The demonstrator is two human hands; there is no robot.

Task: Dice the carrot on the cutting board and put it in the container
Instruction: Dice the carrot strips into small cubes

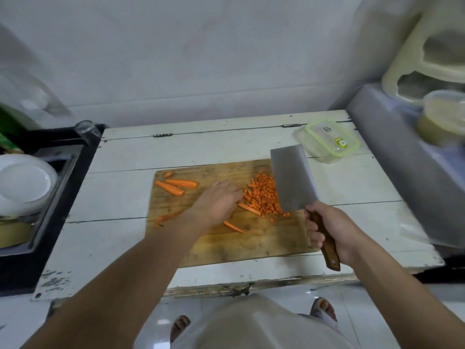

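Note:
A wooden cutting board lies on the white table. A pile of diced carrot sits at its right part. Long carrot sticks lie at the board's far left, and thin strips lie near its middle. My left hand rests palm down on the board, its fingers beside the dice pile and over a strip. My right hand grips the wooden handle of a cleaver, whose wide blade stands against the right side of the dice pile. A clear container with a green-rimmed lid stands behind the board at the right.
A black sink with white plates is at the left, an upturned glass on its corner. A grey shelf with tubs rises at the right. Bare table shows left of the board.

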